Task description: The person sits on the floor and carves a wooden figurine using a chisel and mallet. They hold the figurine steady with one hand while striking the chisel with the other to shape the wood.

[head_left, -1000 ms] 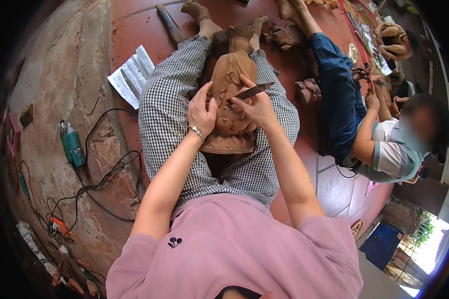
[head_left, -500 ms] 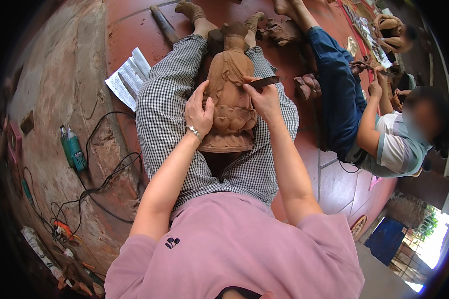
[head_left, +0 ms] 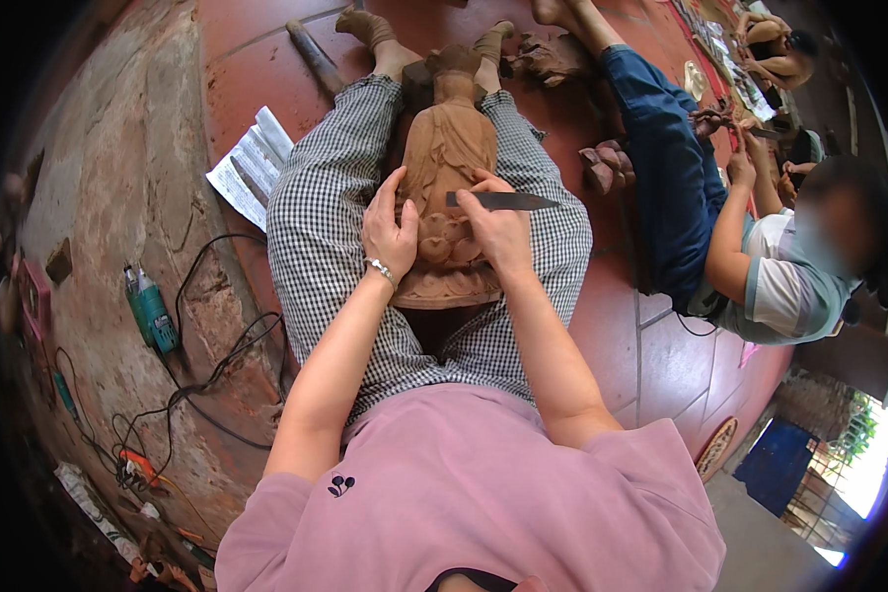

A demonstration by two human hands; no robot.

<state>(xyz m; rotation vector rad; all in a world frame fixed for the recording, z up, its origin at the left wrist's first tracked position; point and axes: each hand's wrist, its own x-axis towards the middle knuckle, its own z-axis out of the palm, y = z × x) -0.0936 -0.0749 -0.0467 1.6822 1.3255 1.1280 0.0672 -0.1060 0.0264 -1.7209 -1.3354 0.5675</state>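
Observation:
A carved reddish-brown wooden statue [head_left: 451, 141] of a robed figure on a petalled base lies lengthwise between my legs. Against its left side rests my left hand [head_left: 391, 234], fingers stretched along the wood and thumb apart. Closed around a flat dark carving knife [head_left: 508, 201] is my right hand [head_left: 499, 225], over the lower robe just above the petals. The blade's pointed end sticks out to the right; its other end lies on the statue. Fine contact between edge and wood is too small to make out.
A folded printed sheet [head_left: 251, 168] lies left of my leg. Further left are a teal power tool [head_left: 154, 314] and tangled black cables [head_left: 182, 393]. Beyond my feet lie a rod [head_left: 315, 57] and a carved wood piece [head_left: 553, 59]. A co-worker [head_left: 775, 266] sits at right.
My right hand has moved slightly left and toward me on the statue, and the knife has turned so its flat side shows. My left hand stays on the statue's side.

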